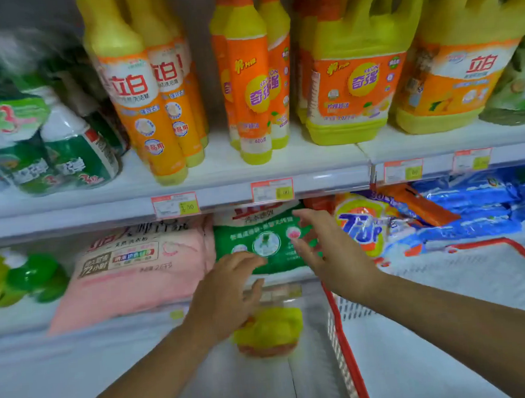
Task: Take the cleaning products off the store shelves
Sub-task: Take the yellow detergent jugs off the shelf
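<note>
A green bag of washing powder (258, 242) lies on the lower shelf between a pink bag (129, 270) and a Tide bag (362, 223). My left hand (227, 291) is spread open just in front of the green bag's lower left edge. My right hand (323, 247) is open with fingers spread at the bag's right side, fingertips close to or touching it. Neither hand grips anything. Yellow and orange dish-soap bottles (145, 98) (250, 84) and jugs (352, 77) (463, 66) stand on the upper shelf (224, 198).
A white basket with a red rim (345, 342) sits at lower right. A yellow-capped bottle (270, 332) lies below my left hand. Green-white bottles (74, 149) stand upper left, green bottles (27, 277) lower left, blue bags (479, 208) at right. Price tags (176, 205) line the shelf edge.
</note>
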A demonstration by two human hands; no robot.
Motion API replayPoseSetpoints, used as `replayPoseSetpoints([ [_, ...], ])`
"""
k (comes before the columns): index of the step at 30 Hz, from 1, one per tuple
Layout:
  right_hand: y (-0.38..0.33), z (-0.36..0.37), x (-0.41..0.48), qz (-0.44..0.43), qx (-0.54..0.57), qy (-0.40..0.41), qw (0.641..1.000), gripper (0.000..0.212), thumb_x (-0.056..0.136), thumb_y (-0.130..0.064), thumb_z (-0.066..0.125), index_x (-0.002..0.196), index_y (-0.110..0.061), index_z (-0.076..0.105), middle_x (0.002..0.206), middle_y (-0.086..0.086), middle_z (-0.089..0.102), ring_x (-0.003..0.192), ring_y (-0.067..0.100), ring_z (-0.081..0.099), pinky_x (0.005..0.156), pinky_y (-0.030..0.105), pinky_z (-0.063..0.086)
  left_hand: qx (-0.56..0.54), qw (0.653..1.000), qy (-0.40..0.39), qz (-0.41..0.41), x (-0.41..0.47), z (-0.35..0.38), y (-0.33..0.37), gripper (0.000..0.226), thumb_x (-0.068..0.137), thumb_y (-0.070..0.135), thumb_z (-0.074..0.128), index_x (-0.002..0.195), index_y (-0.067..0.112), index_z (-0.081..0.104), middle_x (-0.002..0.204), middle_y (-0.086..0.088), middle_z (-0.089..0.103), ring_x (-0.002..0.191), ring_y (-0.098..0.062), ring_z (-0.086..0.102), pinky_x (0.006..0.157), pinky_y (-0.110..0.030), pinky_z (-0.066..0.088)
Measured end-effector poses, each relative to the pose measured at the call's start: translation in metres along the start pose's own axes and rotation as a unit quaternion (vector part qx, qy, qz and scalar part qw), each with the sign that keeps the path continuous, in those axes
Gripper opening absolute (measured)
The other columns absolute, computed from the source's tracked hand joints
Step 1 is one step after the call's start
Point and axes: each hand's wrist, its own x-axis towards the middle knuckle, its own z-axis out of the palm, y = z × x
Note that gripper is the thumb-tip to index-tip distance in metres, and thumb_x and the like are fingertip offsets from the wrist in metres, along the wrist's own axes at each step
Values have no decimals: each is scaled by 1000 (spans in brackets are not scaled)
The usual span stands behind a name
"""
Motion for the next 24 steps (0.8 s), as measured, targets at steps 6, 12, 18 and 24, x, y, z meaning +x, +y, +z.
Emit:
replayPoseSetpoints([
  [6, 35, 106, -62, 211, -112, -258, 936, 74, 93, -31, 62, 154, -21, 21, 150, 14, 32, 132, 33, 44, 104, 34, 39, -79, 961, -211, -158, -109, 31, -24, 79, 87, 28, 61, 155, 26, 21, 162, 7, 10, 145, -11, 26, 112, -20, 30],
  [12, 38, 123, -69, 250, -91, -220, 938, 41, 96, -33, 62, 131, -14, 53, 124, 15, 59, 110, 32, 60, 86, 32, 45, -119, 943, -220, -220, -106, 23, -32, 103, 82, 23, 73, 156, 31, 3, 164, 3, 4, 148, -17, 20, 113, -32, 34],
  [18, 3, 58, -53, 203, -23, -202, 958, 35, 84, -34, 77, 115, -19, 70, 108, 3, 71, 100, 23, 67, 87, 34, 51, -247, 873, -251, -338, -115, 28, -42, 122, 56, 42, 92, 154, 32, 19, 154, 5, 33, 133, -15, 39, 108, -32, 40],
  [24, -53, -43, -41, 159, 61, -165, 971, 25, 82, -37, 76, 105, -28, 69, 93, -10, 67, 86, 8, 64, 72, 23, 51, -415, 847, -177, -282, -79, -1, 8, 82, 51, 23, 98, 123, 24, 59, 111, 11, 73, 103, -4, 68, 81, -18, 54],
])
